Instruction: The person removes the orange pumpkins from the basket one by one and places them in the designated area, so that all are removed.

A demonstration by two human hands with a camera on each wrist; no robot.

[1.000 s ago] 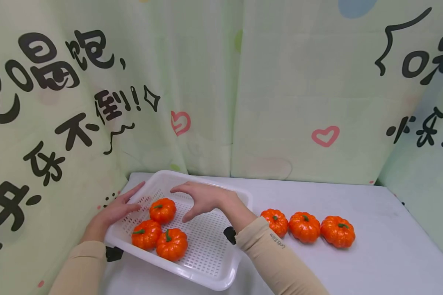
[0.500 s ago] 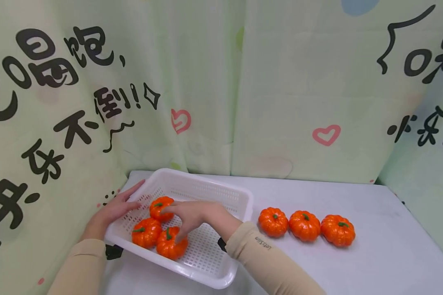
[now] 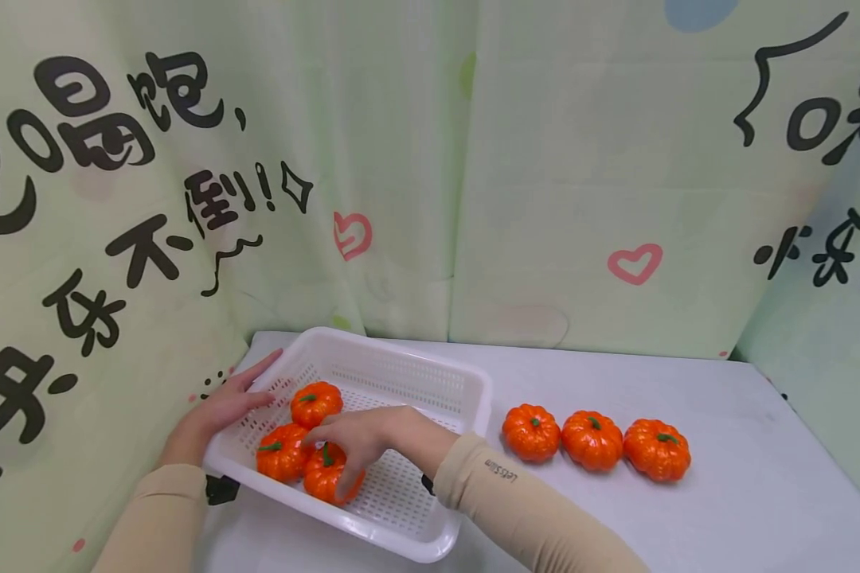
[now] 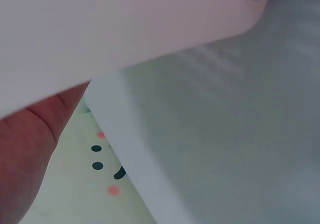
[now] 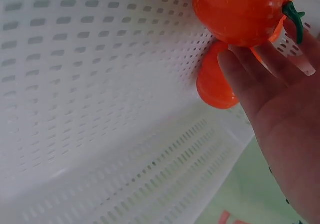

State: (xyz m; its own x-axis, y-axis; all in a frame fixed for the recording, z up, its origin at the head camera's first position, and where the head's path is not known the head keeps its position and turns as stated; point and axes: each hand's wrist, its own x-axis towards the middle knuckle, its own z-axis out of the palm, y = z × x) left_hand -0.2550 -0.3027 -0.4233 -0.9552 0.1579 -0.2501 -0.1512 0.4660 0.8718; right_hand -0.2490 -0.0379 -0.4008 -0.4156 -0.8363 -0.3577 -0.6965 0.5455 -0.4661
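A white perforated plastic basket point(image 3: 430, 549) sits at an angle on the table, with three glossy orange pumpkins inside. My left hand point(image 3: 222, 414) holds the basket's left side, thumb over the rim and fingers along the outer wall. Inside the basket, my right hand point(image 3: 361, 442) grips the front pumpkin point(image 3: 322, 477), fingers at its back and thumb at its near right side. The left pumpkin point(image 3: 279, 454) and the rear pumpkin point(image 3: 317, 403) lie close by. In the right wrist view, fingers reach behind the gripped pumpkin point(image 5: 240, 14), whose green stem shows.
Right of the basket, three more pumpkins stand in a row on the white table point(image 3: 745, 493): a near one point(image 3: 532, 432), a middle one point(image 3: 592, 440) and an outer one point(image 3: 656, 450). A printed curtain point(image 3: 545, 199) rises behind the table and along both sides.
My right hand has come down into the basket and moved toward the near left, from above the rear pumpkin onto the front one. The left hand and basket stay in place.
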